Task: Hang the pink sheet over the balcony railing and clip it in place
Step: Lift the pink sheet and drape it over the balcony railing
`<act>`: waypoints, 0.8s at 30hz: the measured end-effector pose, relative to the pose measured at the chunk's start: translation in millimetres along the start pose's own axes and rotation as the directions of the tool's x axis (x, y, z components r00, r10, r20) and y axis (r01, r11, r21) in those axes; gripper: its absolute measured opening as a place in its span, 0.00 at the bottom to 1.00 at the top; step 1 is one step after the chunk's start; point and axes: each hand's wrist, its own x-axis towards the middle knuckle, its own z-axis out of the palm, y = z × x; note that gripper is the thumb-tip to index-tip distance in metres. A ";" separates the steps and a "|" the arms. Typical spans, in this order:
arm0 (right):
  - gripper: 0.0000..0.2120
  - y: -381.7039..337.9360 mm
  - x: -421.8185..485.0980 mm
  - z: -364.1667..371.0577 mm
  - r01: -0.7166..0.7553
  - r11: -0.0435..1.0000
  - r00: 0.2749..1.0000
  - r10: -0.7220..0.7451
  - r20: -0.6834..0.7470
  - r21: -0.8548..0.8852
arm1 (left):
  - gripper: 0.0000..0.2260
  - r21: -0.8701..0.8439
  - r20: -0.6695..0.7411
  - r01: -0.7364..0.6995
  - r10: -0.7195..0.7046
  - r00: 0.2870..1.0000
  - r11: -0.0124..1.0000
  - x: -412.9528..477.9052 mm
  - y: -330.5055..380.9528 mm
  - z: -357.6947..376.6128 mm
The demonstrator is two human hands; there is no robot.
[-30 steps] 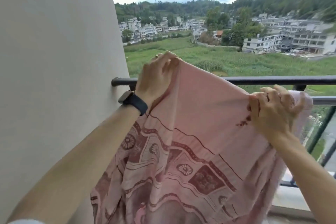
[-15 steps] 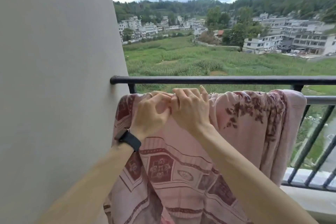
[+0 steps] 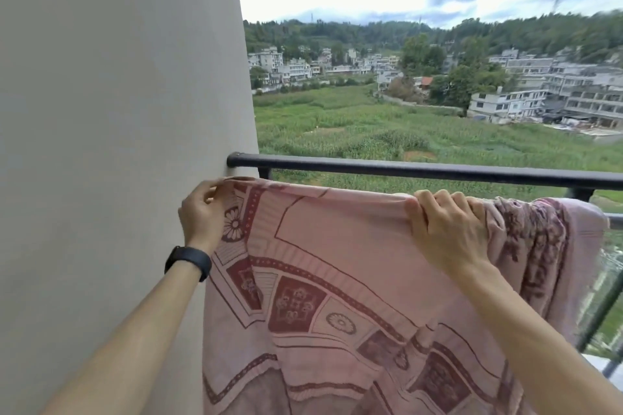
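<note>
Wall [image 3: 118, 111]: hard against the rail's left end, so the corner has no room further left.
Left hand [image 3: 202, 212]: thumb and fingers pinch the pink sheet [image 3: 337, 246] at its top corner.
Sheet: draped just below the black top rail [image 3: 421, 172].
Right hand [image 3: 445, 226]: fingers curl over the top fold, gripping it.
Best handling: draw the edge taut and level between the hands.
Bunched end [image 3: 539, 236]: likely needs spreading.
Clips: none in view.

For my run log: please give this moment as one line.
left hand: pinches pink sheet corner by wall | right hand: grips sheet top edge | clipped: not yet
</note>
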 end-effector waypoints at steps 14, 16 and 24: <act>0.11 63.3 -1.6 -40.3 -0.303 0.950 0.935 0.282 -0.216 -0.072 | 0.16 0.093 0.624 -0.643 0.459 0.633 0.761 -79.2 107.6 72.5; 0.10 36.8 -6.2 -40.9 -0.239 0.971 0.943 0.231 -0.238 -0.003 | 0.11 0.133 0.354 -0.495 0.426 0.833 0.859 -58.4 81.7 56.9; 0.27 -95.3 -5.4 14.6 0.099 0.989 0.995 -0.101 0.007 0.112 | 0.19 0.252 0.387 0.083 -0.179 0.905 0.964 -36.4 -16.1 28.9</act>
